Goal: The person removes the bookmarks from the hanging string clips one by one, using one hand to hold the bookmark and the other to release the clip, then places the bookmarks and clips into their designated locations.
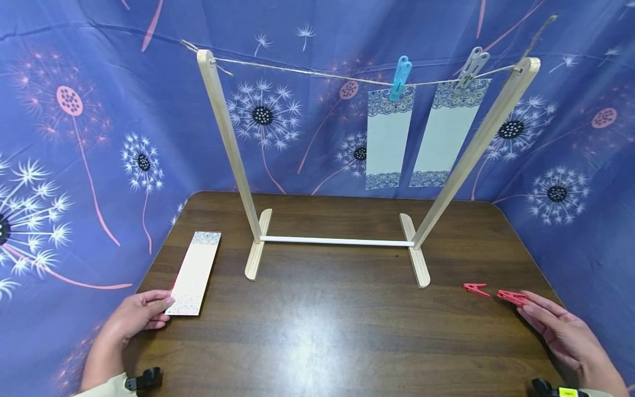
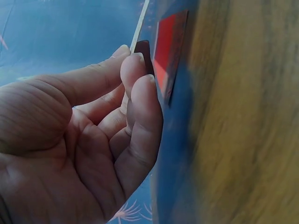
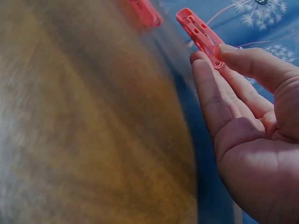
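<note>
At the table's left side, my left hand [image 1: 136, 315] pinches the near corner of a white card [image 1: 193, 270] with blue patterned ends. The left wrist view catches this card edge-on between thumb and fingers. Beyond the fingertips there, a flat red piece [image 2: 169, 44] lies at the tabletop; in the head view the card covers most of it. On the right, my right hand [image 1: 565, 333] pinches a red clothespin [image 1: 512, 297] by one end between thumb and fingers. A second red clothespin [image 1: 476, 289] lies on the table just left of it.
A wooden stand with two posts [image 1: 230, 143] and a white crossbar [image 1: 337, 241] occupies the back middle. Twine [image 1: 297, 71] runs between the post tops. Two patterned cards [image 1: 388, 140] hang from it at the right, under a blue clothespin [image 1: 400, 77] and a grey clothespin [image 1: 471, 69].
</note>
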`<act>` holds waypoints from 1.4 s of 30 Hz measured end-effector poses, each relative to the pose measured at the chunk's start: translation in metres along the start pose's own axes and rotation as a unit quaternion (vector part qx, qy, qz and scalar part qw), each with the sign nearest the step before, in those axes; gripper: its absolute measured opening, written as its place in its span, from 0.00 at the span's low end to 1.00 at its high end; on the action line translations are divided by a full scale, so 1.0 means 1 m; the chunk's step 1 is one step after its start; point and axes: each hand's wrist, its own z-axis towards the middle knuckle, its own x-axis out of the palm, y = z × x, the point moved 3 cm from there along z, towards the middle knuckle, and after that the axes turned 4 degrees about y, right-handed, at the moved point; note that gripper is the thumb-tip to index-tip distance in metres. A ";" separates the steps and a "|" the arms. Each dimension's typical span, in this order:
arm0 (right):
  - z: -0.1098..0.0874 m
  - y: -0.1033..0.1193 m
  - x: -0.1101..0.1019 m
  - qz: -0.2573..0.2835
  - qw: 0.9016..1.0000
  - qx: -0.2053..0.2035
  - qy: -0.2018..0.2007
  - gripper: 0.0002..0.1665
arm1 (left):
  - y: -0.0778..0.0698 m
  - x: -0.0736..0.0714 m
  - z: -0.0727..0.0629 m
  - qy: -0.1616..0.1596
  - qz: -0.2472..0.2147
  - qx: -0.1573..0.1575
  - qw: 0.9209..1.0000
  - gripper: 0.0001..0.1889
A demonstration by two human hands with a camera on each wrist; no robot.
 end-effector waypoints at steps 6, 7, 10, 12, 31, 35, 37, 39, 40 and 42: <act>-0.004 -0.007 -0.005 -0.057 0.996 0.044 -0.046 0.27 | 0.001 0.002 0.004 0.000 0.010 -0.012 1.000 0.26; -0.004 -0.007 -0.005 -0.065 0.996 0.047 -0.050 0.26 | 0.001 0.003 0.004 -0.001 0.012 -0.014 1.000 0.26; -0.004 -0.008 -0.005 -0.086 0.994 0.047 -0.057 0.26 | 0.001 0.004 0.005 -0.003 0.016 -0.017 1.000 0.25; -0.003 -0.008 -0.004 -0.102 0.992 0.047 -0.054 0.26 | 0.000 0.005 0.005 -0.004 0.020 -0.020 1.000 0.25; -0.007 -0.014 0.003 -0.330 0.935 0.009 -0.127 0.23 | 0.001 0.007 0.005 -0.041 0.037 -0.043 0.998 0.22; -0.009 -0.014 0.002 -0.381 0.914 0.031 -0.138 0.24 | 0.002 0.006 0.006 -0.058 0.053 -0.050 0.996 0.23; -0.009 -0.013 0.003 -0.381 0.914 0.038 -0.136 0.24 | 0.002 0.005 0.007 -0.066 0.057 -0.057 0.995 0.23; -0.008 -0.013 0.003 -0.382 0.913 0.046 -0.134 0.24 | 0.002 0.005 0.006 -0.073 0.064 -0.062 0.993 0.23; -0.008 -0.012 0.004 -0.380 0.914 0.048 -0.134 0.24 | 0.001 0.005 0.006 -0.075 0.068 -0.063 0.993 0.23; -0.008 -0.012 0.004 -0.382 0.912 0.055 -0.139 0.24 | 0.000 0.005 0.005 -0.077 0.069 -0.067 0.992 0.22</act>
